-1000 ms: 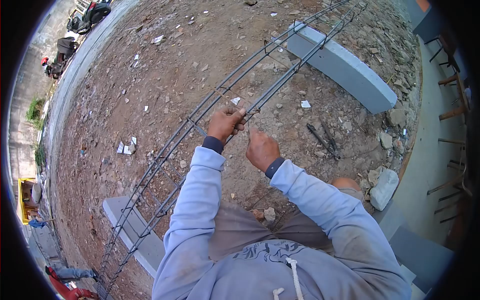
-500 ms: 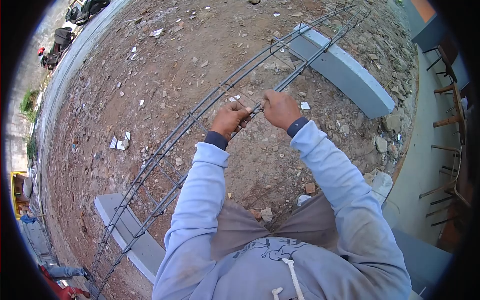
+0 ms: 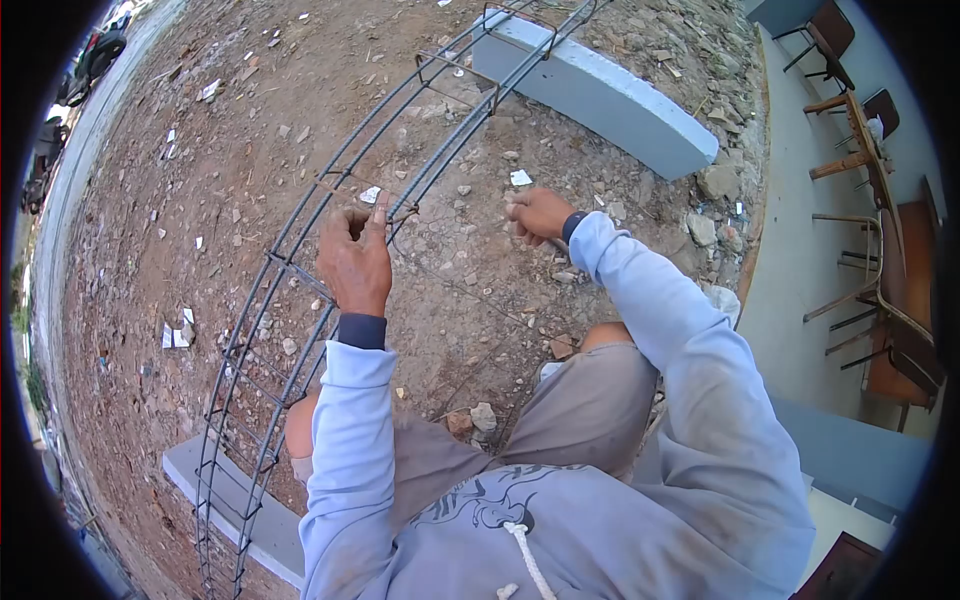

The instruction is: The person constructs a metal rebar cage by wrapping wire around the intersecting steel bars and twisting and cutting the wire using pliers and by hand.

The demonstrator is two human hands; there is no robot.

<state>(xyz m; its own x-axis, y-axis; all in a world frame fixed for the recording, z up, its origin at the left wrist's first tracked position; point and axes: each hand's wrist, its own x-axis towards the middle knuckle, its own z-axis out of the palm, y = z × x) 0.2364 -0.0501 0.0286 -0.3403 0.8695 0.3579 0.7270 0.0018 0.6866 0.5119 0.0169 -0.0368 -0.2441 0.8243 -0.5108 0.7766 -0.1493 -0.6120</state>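
Note:
A long rebar cage [image 3: 268,262], made of dark steel bars with square stirrups, runs diagonally from lower left to top centre. My left hand [image 3: 356,262] is at its near bars, thumb raised and fingers curled around the steel just below a stirrup joint. A thin bent wire [image 3: 398,238] hangs from the bars right beside that hand. Off to the right, apart from the cage, my right hand [image 3: 540,215] is closed over the ground. Its curled fingers hide whatever may be in them; a small dark shape shows under the wrist.
Grey concrete blocks support the cage, one at upper right [image 3: 600,90] and one at lower left [image 3: 232,505]. Rubble and white tile shards [image 3: 178,332] litter the dirt. Chairs [image 3: 818,40] and a wooden table [image 3: 865,165] stand on the paved floor at right.
My hands have parted: the right has moved off the bars, while the left stays at the cage. The view has shifted, so the cage appears further left. A bare knee now shows beneath each arm.

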